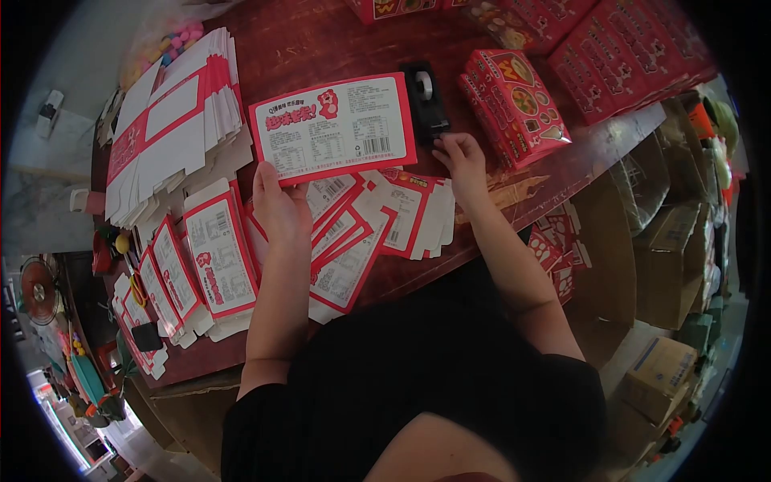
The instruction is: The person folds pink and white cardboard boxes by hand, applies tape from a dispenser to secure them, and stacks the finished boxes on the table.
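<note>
My left hand (281, 210) grips the lower left corner of a red and white printed box (333, 124), its text panel facing up. Its thumb lies on the front and the other fingers are hidden beneath. My right hand (462, 155) is to the right of the box, thumb and index finger pinched together just below the end of a black tape dispenser (426, 100). Whatever lies between those fingertips is too small to make out. Flat printed cartons (345, 265) lie spread below the held box.
A tall stack of folded cartons (173, 128) stands at the left, with more fanned cartons (221, 257) below it. Wrapped red boxes (518, 108) sit right of the dispenser, near larger red packs (626, 56). Cardboard boxes (662, 369) stand beyond the table's right edge.
</note>
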A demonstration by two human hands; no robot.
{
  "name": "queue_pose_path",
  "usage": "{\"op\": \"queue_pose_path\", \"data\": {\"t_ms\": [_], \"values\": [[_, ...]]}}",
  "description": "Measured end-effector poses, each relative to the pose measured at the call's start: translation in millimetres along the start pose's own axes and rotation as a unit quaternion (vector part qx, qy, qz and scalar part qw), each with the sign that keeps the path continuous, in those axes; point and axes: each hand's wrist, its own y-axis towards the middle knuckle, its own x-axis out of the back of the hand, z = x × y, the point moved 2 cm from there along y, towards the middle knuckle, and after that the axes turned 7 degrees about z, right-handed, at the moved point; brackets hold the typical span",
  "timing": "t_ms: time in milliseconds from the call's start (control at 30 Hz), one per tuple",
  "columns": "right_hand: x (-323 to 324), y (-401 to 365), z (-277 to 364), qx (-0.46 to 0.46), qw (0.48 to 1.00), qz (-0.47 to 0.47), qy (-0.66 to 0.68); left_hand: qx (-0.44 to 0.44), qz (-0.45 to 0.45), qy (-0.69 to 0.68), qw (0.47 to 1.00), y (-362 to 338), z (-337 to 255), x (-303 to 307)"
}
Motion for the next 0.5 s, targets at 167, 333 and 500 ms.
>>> {"op": "queue_pose_path", "data": {"t_ms": [167,333,500], "values": [[-26,-10,74,0.027,0.966,0.171,-0.194,0.01,0.006,0.014,1.0,-2,0,0],[-52,-12,103,0.086,0.918,0.274,-0.275,0.014,0.017,0.029,0.999,-7,-1,-11],[-59,-10,105,0.106,0.906,0.267,-0.311,0.012,0.006,0.041,0.999,-11,-2,-17]]}}
